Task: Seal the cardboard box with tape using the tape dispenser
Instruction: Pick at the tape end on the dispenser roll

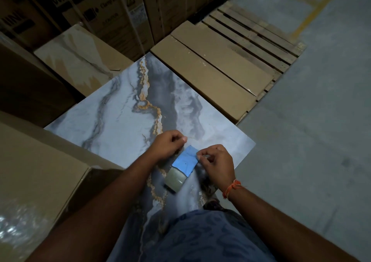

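A blue tape dispenser (185,159) carrying a roll of clear tape (176,178) is held low in the middle of the head view, above a marbled blue-grey slab (128,109). My left hand (169,145) is closed at the dispenser's far left end. My right hand (215,164) pinches the dispenser's right edge with fingertips, where a thin bit of tape seems to sit. A large cardboard box (36,173) with an open flap stands at the left, beside my left forearm.
Two long flat cartons (210,69) lie on a wooden pallet (257,33) beyond the slab. Tall printed cartons (100,11) are stacked at the back. Another marbled slab (80,57) leans at the back left. Grey concrete floor (311,121) spreads to the right.
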A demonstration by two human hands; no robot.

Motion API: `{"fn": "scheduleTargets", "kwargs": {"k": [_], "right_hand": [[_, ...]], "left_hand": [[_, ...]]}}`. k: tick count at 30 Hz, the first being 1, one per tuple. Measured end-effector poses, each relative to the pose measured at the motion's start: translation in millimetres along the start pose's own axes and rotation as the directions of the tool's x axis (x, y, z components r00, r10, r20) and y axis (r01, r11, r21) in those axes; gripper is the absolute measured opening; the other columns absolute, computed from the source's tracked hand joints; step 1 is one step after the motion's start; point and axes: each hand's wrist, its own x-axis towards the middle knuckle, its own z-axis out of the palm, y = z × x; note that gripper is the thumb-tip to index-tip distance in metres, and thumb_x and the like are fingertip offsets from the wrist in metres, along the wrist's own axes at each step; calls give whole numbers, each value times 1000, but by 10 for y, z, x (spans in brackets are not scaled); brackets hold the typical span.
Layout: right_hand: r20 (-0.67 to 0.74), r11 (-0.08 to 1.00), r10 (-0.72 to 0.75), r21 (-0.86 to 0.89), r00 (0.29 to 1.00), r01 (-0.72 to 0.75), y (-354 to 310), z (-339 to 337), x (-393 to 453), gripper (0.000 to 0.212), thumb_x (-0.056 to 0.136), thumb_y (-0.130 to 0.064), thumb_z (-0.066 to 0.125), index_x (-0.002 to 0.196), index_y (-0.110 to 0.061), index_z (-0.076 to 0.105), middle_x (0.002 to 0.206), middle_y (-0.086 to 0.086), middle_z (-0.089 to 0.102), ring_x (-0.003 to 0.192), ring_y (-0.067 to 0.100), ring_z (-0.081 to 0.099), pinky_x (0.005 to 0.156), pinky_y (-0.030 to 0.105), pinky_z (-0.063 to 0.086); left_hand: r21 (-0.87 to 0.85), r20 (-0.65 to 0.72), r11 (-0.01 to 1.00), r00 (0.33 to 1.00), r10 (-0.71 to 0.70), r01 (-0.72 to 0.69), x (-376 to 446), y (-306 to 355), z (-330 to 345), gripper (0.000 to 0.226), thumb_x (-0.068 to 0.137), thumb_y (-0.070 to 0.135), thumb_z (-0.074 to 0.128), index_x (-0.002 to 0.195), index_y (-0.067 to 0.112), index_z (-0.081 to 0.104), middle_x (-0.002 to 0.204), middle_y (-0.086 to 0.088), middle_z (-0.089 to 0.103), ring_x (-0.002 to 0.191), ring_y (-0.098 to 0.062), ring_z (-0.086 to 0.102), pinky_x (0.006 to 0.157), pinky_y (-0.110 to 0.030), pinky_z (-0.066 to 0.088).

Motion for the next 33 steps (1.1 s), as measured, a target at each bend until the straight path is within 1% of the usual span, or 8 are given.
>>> {"fn": "scheduleTargets", "kwargs": {"k": [4,6,12,18,22,26,29,33], "right_hand": [[14,999,22,36,1000,-22,23,75,-84,11,87,-23,71,94,-21,79,98,1,65,85,-3,54,71,-3,36],[11,996,49,68,999,-50,15,74,-112,13,88,-24,71,96,-20,79,99,0,65,85,-2,55,70,-3,37],[46,969,144,196,989,-150,-9,96,-155,17,90,-31,68,92,-19,80,100,-3,70,90,0,62,70,1,41],[96,887,223,393,970,-243,-15,132,-187,12,89,-24,69,89,-19,80,93,-3,77,89,11,71,82,26,58],[99,720,377,594,921,-359,-32,172,-197,11,86,-10,63,86,-16,72,79,9,73,75,25,70,77,38,59],[153,552,506,699,849,-455,-68,194,-183,10,87,-4,57,89,-11,64,73,10,67,67,25,67,67,36,58],[169,524,526,708,834,-474,-102,177,-180,13,87,-2,53,88,-10,63,73,9,65,69,26,66,54,27,51],[174,537,511,700,842,-471,-111,188,-185,13,88,-3,54,92,-8,66,79,13,68,71,27,65,59,29,54]], "left_hand": [[-89,93,943,945,-314,322,-63,152,53,26,102,33,58,94,9,59,86,-18,63,57,-19,55,48,-24,49],[-38,130,930,925,-358,366,-60,190,68,24,102,34,56,102,10,59,86,-15,63,60,-20,57,47,-21,46],[63,172,931,915,-366,360,-14,200,76,24,95,36,68,95,14,57,85,-11,67,65,-22,63,56,-31,49],[-2,84,952,949,-304,305,-48,187,167,23,83,24,81,88,11,63,98,-19,74,88,-29,73,86,-48,60],[-48,17,952,954,-301,301,-94,150,196,24,78,21,85,82,13,64,97,-19,75,93,-33,74,87,-50,62],[-99,16,943,948,-317,317,-123,144,182,29,72,21,86,89,17,62,99,-17,72,96,-36,73,88,-54,61],[-82,30,953,957,-290,291,-149,174,178,29,78,16,83,96,18,59,101,-15,69,95,-35,72,83,-48,62],[-23,7,979,979,-203,204,-191,172,174,19,85,12,77,95,19,63,93,-7,68,79,-19,66,66,-29,57]]}}
